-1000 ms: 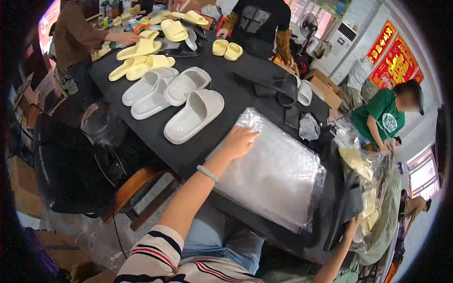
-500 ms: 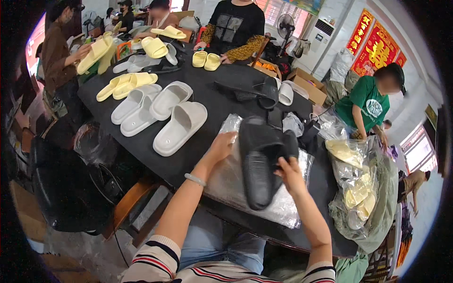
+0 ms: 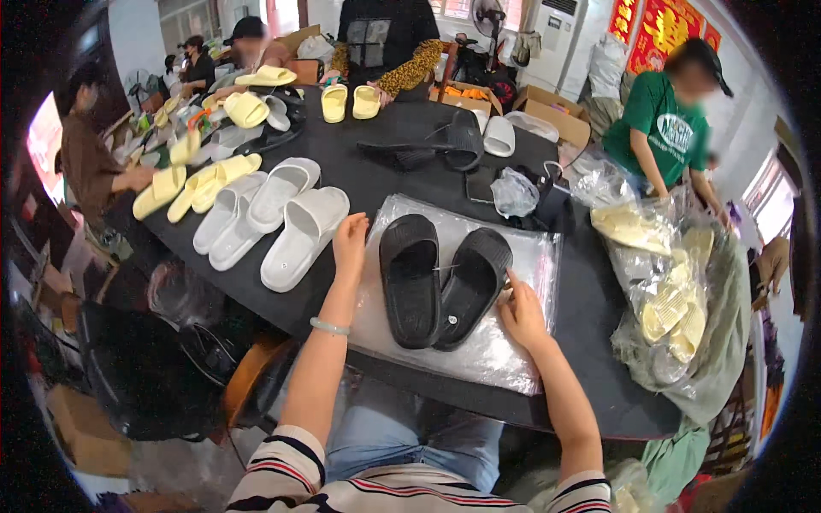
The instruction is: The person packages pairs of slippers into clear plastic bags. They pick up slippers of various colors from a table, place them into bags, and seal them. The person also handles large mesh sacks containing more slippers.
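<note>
A pair of black slide slippers [image 3: 411, 321] lies side by side on a stack of clear plastic bags [image 3: 372, 329] in front of me, insoles up. Something thin and pale runs between their straps, and the right slipper's heel sits close against the left one. My right hand [image 3: 523, 312] is beside the right slipper, fingertips at the outer edge of its strap and thumb apart. To the left of the pair, my left hand [image 3: 349, 244] hovers near the bags' edge with fingers extended and nothing in it. The nearest grey slipper [image 3: 301, 239] is just beyond that hand.
More grey slippers [image 3: 231, 214] and yellow slippers [image 3: 214, 182] stand left on the black table [image 3: 590, 376]. Another black slipper [image 3: 462, 141] and a crumpled clear bag [image 3: 515, 192] are farther back. Bagged yellow slippers [image 3: 663, 308] lie right. Several people stand around the table.
The black slippers, held up and blurred before, now lie flat on the plastic bags. My left hand has moved left off the bags, and the view has shifted.
</note>
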`<action>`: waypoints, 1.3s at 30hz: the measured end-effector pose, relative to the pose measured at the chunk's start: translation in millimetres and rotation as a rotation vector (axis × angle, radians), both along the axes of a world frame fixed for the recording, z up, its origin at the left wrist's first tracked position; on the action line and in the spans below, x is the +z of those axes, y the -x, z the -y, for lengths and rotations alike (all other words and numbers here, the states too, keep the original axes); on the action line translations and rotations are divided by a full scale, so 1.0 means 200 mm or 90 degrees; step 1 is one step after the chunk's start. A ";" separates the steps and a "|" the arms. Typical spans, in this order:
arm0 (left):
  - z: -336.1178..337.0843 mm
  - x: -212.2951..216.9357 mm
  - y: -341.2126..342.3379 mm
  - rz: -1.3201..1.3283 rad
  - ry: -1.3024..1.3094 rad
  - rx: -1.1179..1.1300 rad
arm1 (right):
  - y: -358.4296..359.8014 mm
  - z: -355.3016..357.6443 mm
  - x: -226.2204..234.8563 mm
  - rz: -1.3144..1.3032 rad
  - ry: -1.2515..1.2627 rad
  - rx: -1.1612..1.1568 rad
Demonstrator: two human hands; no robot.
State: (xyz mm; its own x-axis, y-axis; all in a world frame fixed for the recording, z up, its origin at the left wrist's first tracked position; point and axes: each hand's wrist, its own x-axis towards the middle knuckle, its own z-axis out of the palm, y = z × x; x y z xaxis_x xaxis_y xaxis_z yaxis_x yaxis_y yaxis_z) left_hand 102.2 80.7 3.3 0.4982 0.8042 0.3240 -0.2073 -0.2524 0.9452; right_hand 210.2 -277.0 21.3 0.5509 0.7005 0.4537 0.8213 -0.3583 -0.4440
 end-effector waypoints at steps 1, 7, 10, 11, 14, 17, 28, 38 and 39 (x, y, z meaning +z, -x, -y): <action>0.04 0.04 0.02 -0.022 -0.088 0.021 | -0.01 0.02 -0.01 0.047 0.014 0.000; 0.47 0.47 0.25 -0.266 -0.384 -0.167 | -0.02 0.02 -0.01 -0.118 0.018 -0.006; 0.59 0.41 0.17 -0.346 -0.657 -0.157 | -0.02 0.02 0.01 -0.124 -0.001 0.010; 0.61 0.37 0.14 -0.357 -0.769 -0.137 | -0.02 0.02 0.00 -0.115 0.000 0.012; 0.64 0.35 -0.01 -0.533 -0.640 -0.241 | -0.04 0.05 -0.02 -0.084 -0.013 0.015; 0.60 0.32 -0.13 -0.476 -0.587 -0.252 | -0.06 0.06 -0.03 -0.084 -0.028 0.027; 0.11 0.30 0.10 -0.514 -0.533 -0.166 | -0.06 0.05 -0.04 -0.099 -0.065 0.072; -0.05 0.27 0.31 -0.495 -0.469 -0.044 | -0.04 0.05 -0.01 -0.118 -0.070 0.085; -0.09 0.25 0.34 -0.478 -0.497 -0.027 | -0.04 0.05 -0.01 -0.145 -0.065 0.083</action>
State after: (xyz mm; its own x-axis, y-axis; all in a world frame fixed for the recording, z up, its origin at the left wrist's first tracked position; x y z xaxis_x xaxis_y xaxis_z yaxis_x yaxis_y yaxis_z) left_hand 34.7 99.6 52.6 0.8053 0.4862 0.3393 0.3353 -0.8455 0.4157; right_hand 218.0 -286.3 19.6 0.5556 0.7289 0.4000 0.7319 -0.2005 -0.6513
